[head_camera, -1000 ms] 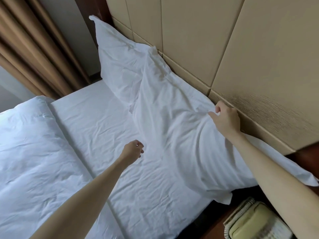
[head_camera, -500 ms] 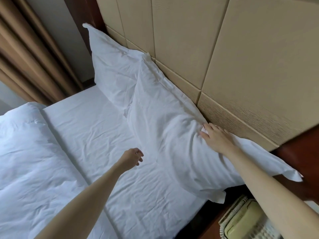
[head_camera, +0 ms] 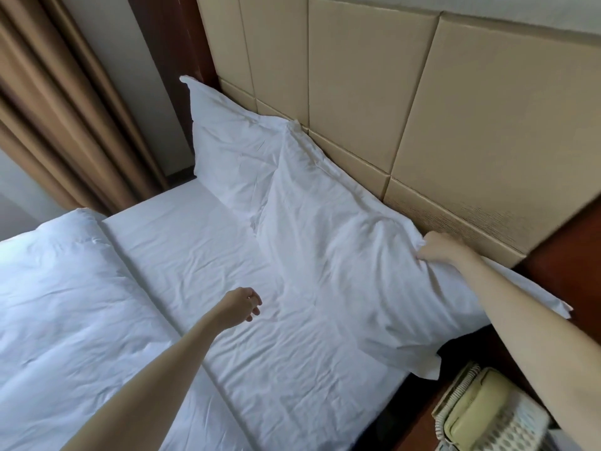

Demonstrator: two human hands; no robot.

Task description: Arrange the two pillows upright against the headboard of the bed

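Fingers of the right hand (head_camera: 437,247) seemingly pinch the near pillow (head_camera: 351,255); left hand (head_camera: 242,304) loosely curled, empty.

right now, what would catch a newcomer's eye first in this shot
Two white pillows lean against the tan padded headboard: the far pillow by the curtain, the near pillow overlapping it. The right hand grips the near pillow's top edge, while the left hand hovers empty over the sheet.

Head camera, high, angled down over bed (head_camera: 227,288) toward headboard (head_camera: 357,92).
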